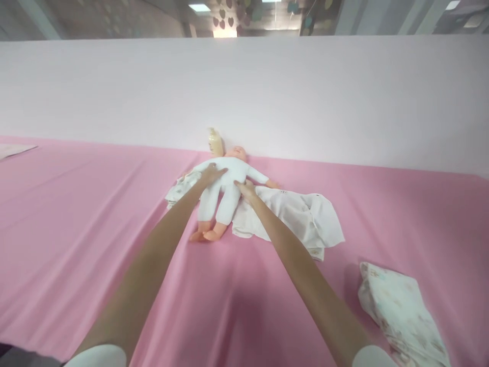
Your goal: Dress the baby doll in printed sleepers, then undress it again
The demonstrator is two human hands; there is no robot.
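Note:
A baby doll [229, 176] with a white cloth body lies on its back on the pink cover, its head toward the white wall and its bare feet toward me. My left hand [213, 175] is at the left side of its torso, thumb stretched across the belly. On the other side, my right hand [246, 190] grips the doll near the waist, thumb on top and the other fingers partly hidden. Under and beside the doll's right-hand side in view spreads a white baby garment [294, 211]. A folded patterned cloth [182, 188] lies by its left side.
A pale yellow pump bottle [215, 142] stands behind the doll's head, close to the white wall [244, 92]. Another folded printed cloth [403, 308] lies at the front right. At the far left is a flat light cloth [13, 150]. The pink cover [95, 204] has creases.

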